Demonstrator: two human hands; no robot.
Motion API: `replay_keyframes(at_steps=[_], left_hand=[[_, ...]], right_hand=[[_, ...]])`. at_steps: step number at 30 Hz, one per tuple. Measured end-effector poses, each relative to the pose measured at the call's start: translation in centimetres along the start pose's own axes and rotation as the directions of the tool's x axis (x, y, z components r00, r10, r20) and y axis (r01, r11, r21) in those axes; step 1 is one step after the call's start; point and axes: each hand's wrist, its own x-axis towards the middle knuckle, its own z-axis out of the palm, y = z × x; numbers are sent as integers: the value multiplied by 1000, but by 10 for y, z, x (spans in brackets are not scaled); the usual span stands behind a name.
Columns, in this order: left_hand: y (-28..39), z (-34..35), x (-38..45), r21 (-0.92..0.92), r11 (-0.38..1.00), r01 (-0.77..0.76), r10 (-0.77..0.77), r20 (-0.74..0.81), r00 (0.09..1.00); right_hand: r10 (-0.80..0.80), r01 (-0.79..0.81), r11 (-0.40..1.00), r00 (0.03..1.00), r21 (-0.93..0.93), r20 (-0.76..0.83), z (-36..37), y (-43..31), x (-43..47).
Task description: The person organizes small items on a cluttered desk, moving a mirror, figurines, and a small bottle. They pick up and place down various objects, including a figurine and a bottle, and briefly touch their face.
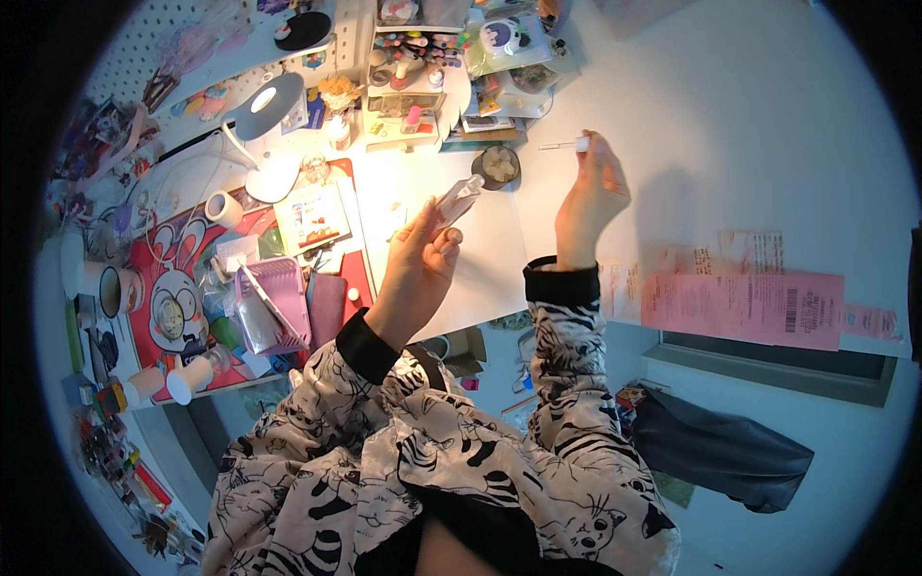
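Observation:
My left hand grips a small clear bottle, tilted with its neck up and to the right. In the fingers of my right hand is a white cap. From the cap a thin clear stem sticks out level to the left, apart from the bottle. Between the two hands and a little beyond them stands a dark round container with pale chunks in it. Both hands are above a white desk.
A lit desk lamp stands at the back left. On a red rabbit-print mat are a pink plastic basket, a tape roll and a snack box. Marker pens fill an organizer at the back. Pink paper lies along the right front edge.

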Motion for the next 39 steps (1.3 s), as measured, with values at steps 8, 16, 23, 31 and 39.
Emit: replay_keyframes(at_steps=[8, 16, 23, 31, 39], left_hand=[[13, 5, 2, 194, 981, 10, -27, 85, 996], [17, 6, 22, 104, 990, 100, -95, -49, 994], [16, 3, 33, 92, 988, 121, -115, -68, 991], [7, 3, 58, -41, 985, 166, -171, -169, 971], [-6, -5, 79, -99, 980, 172, -189, -197, 962]], right_hand=[[-67, 71, 964, 997, -258, 23, -36, 112, 26], [-45, 16, 941, 996, -338, -78, -44, 164, 28], [-51, 33, 926, 998, -377, -38, -48, 168, 29], [-78, 62, 918, 997, -392, -26, -45, 171, 32], [-81, 66, 888, 997, -454, -14, -40, 167, 33]])
